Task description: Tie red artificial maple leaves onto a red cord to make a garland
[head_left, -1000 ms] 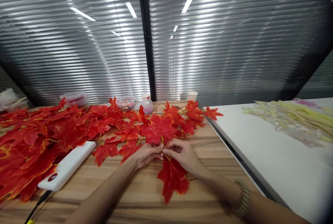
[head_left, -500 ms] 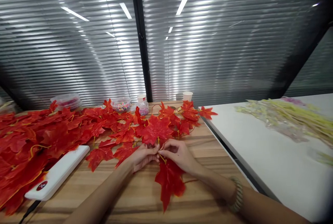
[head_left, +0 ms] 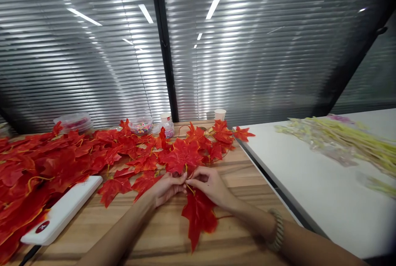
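Note:
My left hand (head_left: 169, 188) pinches the thin yellow stem of a red artificial maple leaf (head_left: 182, 155), whose blade spreads just beyond the fingertips. Close against it, my right hand (head_left: 212, 185) is pinched on the stem of another red maple leaf (head_left: 200, 218), which hangs toward me over the wooden table. The fingertips of both hands meet, so the exact joint between the stems is hidden. A thin brown cord (head_left: 225, 217) shows beside the lower leaf, partly under my right wrist.
A heap of red maple leaves (head_left: 62, 154) covers the left side of the wooden table (head_left: 167, 233). A white power bank (head_left: 66, 208) with a black cable lies there. Bead tubs (head_left: 140, 126) and paper cups (head_left: 220, 114) stand behind. Yellow stems (head_left: 349, 138) lie on the white table (head_left: 297, 175).
The view has shifted slightly, so everything sits a little further left. Both hands keep their pinch on the leaf stems, with barely any finger movement.

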`<action>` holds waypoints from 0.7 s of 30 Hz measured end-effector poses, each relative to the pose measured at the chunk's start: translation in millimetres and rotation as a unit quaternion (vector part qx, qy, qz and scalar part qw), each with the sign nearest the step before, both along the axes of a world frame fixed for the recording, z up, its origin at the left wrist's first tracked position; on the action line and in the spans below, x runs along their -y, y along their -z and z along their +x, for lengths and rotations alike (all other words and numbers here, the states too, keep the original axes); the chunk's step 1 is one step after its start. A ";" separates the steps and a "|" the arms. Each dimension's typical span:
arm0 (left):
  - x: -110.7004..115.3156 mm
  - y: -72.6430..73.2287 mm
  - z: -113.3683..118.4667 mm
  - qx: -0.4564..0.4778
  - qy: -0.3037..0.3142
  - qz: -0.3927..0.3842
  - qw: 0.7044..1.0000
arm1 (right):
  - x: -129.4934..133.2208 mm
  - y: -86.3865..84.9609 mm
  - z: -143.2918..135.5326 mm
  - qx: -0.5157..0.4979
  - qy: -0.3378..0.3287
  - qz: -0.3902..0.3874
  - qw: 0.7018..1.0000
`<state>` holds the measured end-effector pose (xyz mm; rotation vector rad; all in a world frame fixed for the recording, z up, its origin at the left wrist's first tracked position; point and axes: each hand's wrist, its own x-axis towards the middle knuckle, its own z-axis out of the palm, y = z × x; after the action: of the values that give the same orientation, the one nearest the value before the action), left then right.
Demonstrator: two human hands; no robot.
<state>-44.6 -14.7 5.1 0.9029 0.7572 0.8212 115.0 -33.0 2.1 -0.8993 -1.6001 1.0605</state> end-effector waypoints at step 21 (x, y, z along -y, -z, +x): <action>1.0 -1.4 4.6 0.025 -0.019 0.005 0.999 | 1.3 -1.5 -1.9 -0.057 -0.032 -0.037 0.997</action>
<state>-40.0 -15.6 6.5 0.8758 0.7287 0.8787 113.0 -34.2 3.7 -0.8270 -1.5121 1.2005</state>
